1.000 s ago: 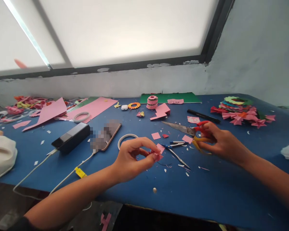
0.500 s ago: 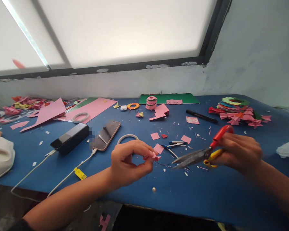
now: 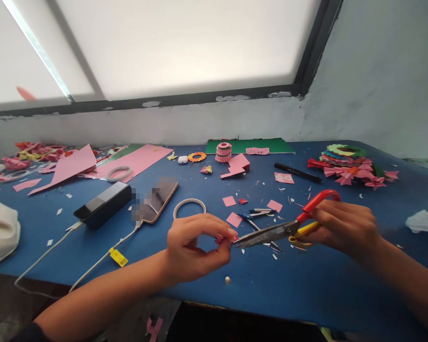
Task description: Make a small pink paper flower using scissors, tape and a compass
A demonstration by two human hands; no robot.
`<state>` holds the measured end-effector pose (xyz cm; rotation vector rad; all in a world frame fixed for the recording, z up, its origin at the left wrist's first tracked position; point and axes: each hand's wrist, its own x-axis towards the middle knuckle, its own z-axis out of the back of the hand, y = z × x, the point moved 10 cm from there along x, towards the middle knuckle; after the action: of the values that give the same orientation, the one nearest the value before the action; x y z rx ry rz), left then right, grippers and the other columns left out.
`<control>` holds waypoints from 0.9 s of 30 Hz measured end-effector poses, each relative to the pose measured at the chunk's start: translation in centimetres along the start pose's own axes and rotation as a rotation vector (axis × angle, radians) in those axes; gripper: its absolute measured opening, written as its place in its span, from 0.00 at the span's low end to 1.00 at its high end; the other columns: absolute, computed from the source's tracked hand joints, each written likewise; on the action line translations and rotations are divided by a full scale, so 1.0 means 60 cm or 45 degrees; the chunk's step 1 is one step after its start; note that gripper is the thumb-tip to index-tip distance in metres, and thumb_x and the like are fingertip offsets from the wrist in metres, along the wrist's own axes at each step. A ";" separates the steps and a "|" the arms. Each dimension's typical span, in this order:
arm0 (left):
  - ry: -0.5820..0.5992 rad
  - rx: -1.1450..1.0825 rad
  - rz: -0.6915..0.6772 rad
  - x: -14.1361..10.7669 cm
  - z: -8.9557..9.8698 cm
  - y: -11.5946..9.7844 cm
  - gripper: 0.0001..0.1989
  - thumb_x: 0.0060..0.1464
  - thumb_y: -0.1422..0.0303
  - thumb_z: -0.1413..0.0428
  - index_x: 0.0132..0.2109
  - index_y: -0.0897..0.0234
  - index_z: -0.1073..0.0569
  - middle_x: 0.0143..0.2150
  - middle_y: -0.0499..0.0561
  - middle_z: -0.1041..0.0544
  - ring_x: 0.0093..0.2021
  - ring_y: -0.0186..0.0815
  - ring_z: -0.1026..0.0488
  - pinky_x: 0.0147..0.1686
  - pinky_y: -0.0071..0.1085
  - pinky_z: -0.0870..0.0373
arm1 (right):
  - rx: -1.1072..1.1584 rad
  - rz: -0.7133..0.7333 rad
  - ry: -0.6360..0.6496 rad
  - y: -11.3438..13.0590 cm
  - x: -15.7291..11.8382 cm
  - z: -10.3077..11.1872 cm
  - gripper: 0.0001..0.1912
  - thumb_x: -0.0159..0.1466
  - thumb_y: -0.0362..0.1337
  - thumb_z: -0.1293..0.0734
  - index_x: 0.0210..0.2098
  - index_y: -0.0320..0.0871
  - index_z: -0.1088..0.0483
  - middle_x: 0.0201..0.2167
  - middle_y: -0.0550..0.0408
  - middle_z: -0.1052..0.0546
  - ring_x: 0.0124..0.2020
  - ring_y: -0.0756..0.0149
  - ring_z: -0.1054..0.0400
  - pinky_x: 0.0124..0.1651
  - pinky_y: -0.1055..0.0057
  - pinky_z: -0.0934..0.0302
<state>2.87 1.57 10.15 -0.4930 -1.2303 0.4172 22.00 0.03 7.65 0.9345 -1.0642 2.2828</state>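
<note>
Over the tabletop [image 3: 271,294], the left hand [image 3: 199,244] pinches the paper [image 3: 219,239]; the right hand [image 3: 349,228] grips the scissors [image 3: 271,233] by their handles. Their blades, apart a half-second ago, now meet the paper's edge, seemingly in cutting position.

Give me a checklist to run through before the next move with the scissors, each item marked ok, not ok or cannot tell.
1. Right hand holding the scissors by the handles: ok.
2. Left hand pinching the small pink paper: ok.
3. Blade tips touching that paper: cannot tell.
4. Fingertips well away from the blades: not ok, the tips are right beside them.
5. Phone apart from the blades: ok.
</note>
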 end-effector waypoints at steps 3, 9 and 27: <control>0.002 0.008 -0.008 0.003 -0.001 -0.004 0.12 0.42 0.81 0.42 0.33 0.61 0.25 0.27 0.49 0.20 0.25 0.34 0.24 0.23 0.29 0.26 | -0.004 -0.035 0.006 -0.004 -0.003 -0.002 0.13 0.57 0.45 0.31 0.24 0.44 0.34 0.17 0.61 0.26 0.16 0.74 0.33 0.21 0.77 0.42; -0.010 0.016 0.006 0.007 -0.001 -0.010 0.10 0.41 0.81 0.42 0.31 0.62 0.24 0.26 0.50 0.19 0.22 0.34 0.24 0.19 0.28 0.26 | 0.017 -0.063 0.014 -0.006 -0.003 -0.002 0.12 0.58 0.45 0.31 0.25 0.45 0.33 0.19 0.61 0.24 0.17 0.73 0.32 0.21 0.76 0.41; 0.073 -0.114 -0.004 0.000 -0.013 -0.011 0.15 0.40 0.84 0.42 0.34 0.62 0.24 0.28 0.51 0.18 0.26 0.36 0.21 0.24 0.26 0.23 | 0.027 0.007 -0.022 0.005 0.003 0.005 0.14 0.62 0.43 0.35 0.23 0.44 0.32 0.16 0.60 0.26 0.17 0.73 0.32 0.22 0.76 0.43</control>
<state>3.63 0.90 10.32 -0.5758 -1.1976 0.3436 21.80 -0.39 7.79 0.9624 -1.0532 2.2989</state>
